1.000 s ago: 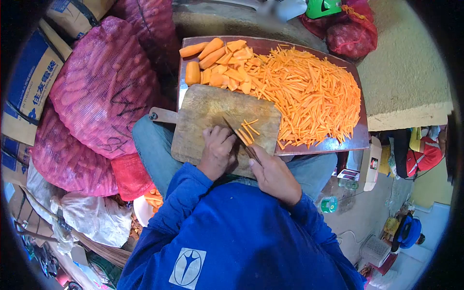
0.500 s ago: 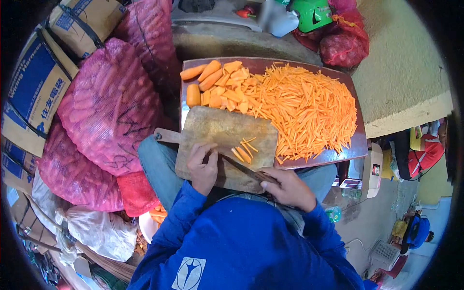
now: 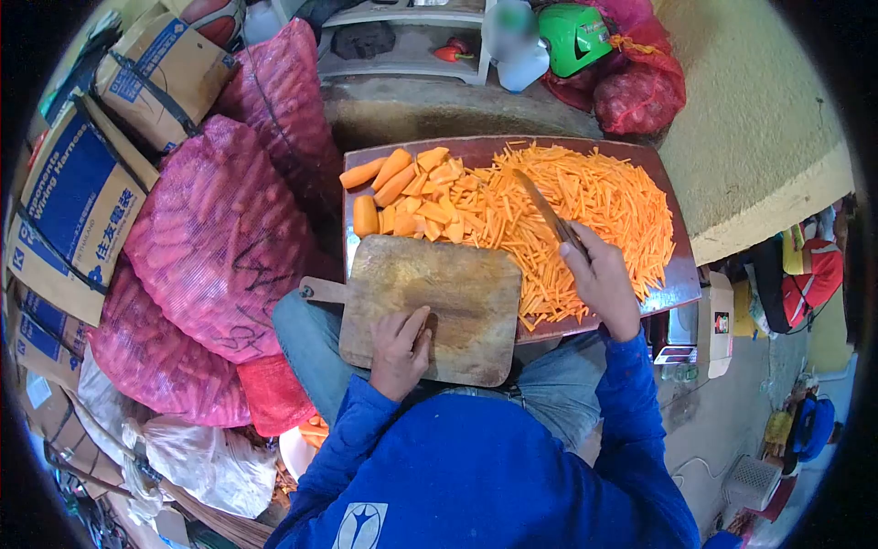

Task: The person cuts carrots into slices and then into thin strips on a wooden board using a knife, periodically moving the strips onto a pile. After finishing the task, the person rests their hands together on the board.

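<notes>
My right hand grips a knife by its handle, its blade over a heap of thin carrot strips on the dark red table. My left hand rests on the lower left part of the wooden cutting board, with thumb and fingers drawn together; whether anything small lies between them is hidden. No carrot pieces show on the board's surface. Behind the board are cut carrot chunks, and several larger peeled carrots lie at the table's back left corner.
Pink net sacks of carrots and tied cardboard boxes stand at left. Behind the table are a grey shelf, a green helmet and a red net bag. A concrete ledge rises at right.
My right hand has moved up and right with the knife, from the board to the strip heap. The few strips on the board are gone from it. My left hand has shifted slightly right.
</notes>
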Available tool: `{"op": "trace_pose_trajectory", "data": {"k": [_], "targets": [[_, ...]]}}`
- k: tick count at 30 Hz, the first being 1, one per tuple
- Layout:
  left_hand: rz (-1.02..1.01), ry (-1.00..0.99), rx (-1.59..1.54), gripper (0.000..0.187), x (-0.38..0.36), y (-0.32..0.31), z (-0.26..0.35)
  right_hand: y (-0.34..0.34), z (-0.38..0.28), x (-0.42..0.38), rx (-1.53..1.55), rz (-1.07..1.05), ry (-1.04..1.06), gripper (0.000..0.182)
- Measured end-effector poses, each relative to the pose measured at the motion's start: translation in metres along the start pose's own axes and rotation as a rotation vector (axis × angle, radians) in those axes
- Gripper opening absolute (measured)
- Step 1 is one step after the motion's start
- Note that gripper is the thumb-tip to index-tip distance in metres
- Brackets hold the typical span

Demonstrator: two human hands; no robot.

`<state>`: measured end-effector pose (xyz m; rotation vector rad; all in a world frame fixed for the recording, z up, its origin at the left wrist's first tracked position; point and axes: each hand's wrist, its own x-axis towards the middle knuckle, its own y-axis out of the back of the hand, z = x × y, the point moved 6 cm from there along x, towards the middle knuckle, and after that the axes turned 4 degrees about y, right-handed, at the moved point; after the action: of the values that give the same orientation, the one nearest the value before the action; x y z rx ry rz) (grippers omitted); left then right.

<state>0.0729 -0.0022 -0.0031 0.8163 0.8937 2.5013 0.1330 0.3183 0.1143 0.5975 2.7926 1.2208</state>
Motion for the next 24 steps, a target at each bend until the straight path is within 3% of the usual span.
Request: {"op": "trace_pose_trajectory", "data": {"k": [5, 7, 8, 10, 11, 13, 18, 20, 23, 24], "targets": [[-0.012, 0.001, -0.028, 0.041, 0.009, 0.004, 0.001, -0.03, -0.004, -0.044, 0.13, 0.125, 0.221, 0.04], [0.001, 0.018, -0.038, 0.039, 0.013, 0.008, 0.004, -0.06, -0.012, -0.068, 0.002, -0.017, 0.342, 0.04], [0.016, 0.042, -0.049, 0.038, 0.013, 0.012, 0.005, -0.069, -0.013, -0.074, 0.007, -0.016, 0.333, 0.04], [0.029, 0.032, 0.001, 0.037, 0.014, 0.018, 0.005, -0.096, -0.016, -0.083, -0.123, -0.206, 0.331, 0.043], [0.056, 0.021, 0.05, 0.037, 0.016, 0.022, 0.006, -0.101, -0.016, -0.082, -0.122, -0.201, 0.327, 0.043], [0.066, 0.074, 0.003, 0.039, 0.023, 0.032, 0.005, -0.099, -0.031, -0.077, -0.142, -0.06, 0.559, 0.041], [0.11, 0.111, -0.183, 0.05, 0.053, 0.065, 0.023, -0.069, -0.049, -0.052, 0.087, 0.009, 0.505, 0.046], [0.111, -0.138, -0.182, 0.056, 0.068, 0.075, 0.074, -0.071, -0.068, -0.045, 0.629, -0.206, 0.266, 0.042], [0.072, -0.117, -0.143, 0.056, 0.068, 0.069, 0.09, -0.068, -0.073, -0.046, 0.457, -0.1, 0.396, 0.036], [0.027, -0.061, -0.15, 0.052, 0.063, 0.06, 0.08, -0.068, -0.062, -0.046, 0.449, -0.099, 0.328, 0.033]]}}
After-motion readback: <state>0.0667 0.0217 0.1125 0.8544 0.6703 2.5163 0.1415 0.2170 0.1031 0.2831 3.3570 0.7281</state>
